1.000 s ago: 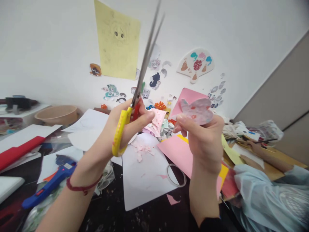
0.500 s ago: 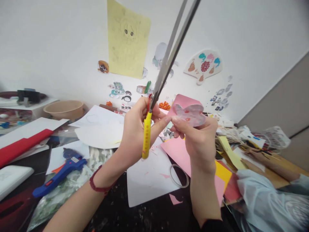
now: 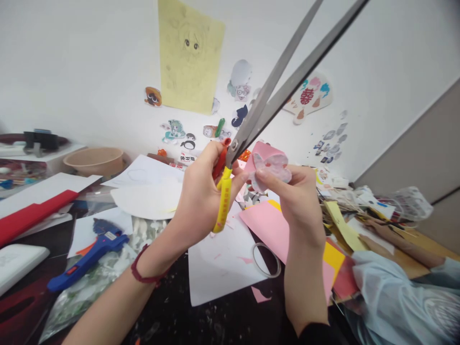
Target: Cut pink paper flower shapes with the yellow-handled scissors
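Note:
My left hand (image 3: 203,191) is closed around a pair of scissors (image 3: 251,122) with one red and one yellow handle. The blades point up and to the right, parted from each other. Between the thumb and fingers of my right hand (image 3: 302,203) is a small paper cutout (image 3: 275,165), whitish with curved edges and red marks, with plain pink paper behind it. My left fingertips are close to the cutout's left edge; whether they touch it I cannot tell. Below both hands lies a white sheet (image 3: 219,273) with pink scraps on it.
A roll of tape (image 3: 266,260) and pink paper (image 3: 264,225) lie near my right wrist. To the left are a blue glue gun (image 3: 89,258), a red strip (image 3: 36,215) and a tan bowl (image 3: 94,163). Another person's sleeve (image 3: 398,292) is at the right.
The scissors have swung to the right and their blades have spread wider apart. The cutout has turned and shifted slightly left in my right hand.

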`<state>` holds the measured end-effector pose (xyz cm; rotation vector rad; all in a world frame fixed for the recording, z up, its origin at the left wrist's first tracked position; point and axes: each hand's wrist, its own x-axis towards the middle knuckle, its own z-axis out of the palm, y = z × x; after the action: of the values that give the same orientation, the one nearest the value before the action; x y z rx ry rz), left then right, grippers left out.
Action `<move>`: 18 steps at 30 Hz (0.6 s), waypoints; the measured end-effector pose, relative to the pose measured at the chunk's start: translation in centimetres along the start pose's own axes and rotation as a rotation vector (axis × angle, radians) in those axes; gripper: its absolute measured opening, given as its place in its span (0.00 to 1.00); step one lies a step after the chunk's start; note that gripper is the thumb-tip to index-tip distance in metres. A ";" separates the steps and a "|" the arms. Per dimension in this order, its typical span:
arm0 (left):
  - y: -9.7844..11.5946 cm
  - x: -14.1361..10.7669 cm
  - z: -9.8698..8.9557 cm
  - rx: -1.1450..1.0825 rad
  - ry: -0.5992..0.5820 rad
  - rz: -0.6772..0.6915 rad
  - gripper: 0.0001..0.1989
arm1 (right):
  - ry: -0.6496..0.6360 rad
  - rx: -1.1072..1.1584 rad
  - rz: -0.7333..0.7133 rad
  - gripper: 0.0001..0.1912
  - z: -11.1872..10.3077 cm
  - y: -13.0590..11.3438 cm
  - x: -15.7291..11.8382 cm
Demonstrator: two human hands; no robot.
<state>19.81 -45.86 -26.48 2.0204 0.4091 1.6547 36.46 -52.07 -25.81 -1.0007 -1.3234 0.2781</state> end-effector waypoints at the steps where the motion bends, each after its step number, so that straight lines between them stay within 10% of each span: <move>1: 0.0 0.0 0.0 0.015 -0.002 0.004 0.13 | 0.000 -0.008 -0.008 0.16 -0.1 0.0 0.1; 18: -0.4 0.3 -0.1 0.045 -0.127 -0.061 0.12 | -0.080 -0.107 0.014 0.05 -1.6 -0.7 0.2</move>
<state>19.86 -45.37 -26.39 2.1108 0.4616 1.4839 37.75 -53.05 -25.06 -1.0980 -1.4162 0.2623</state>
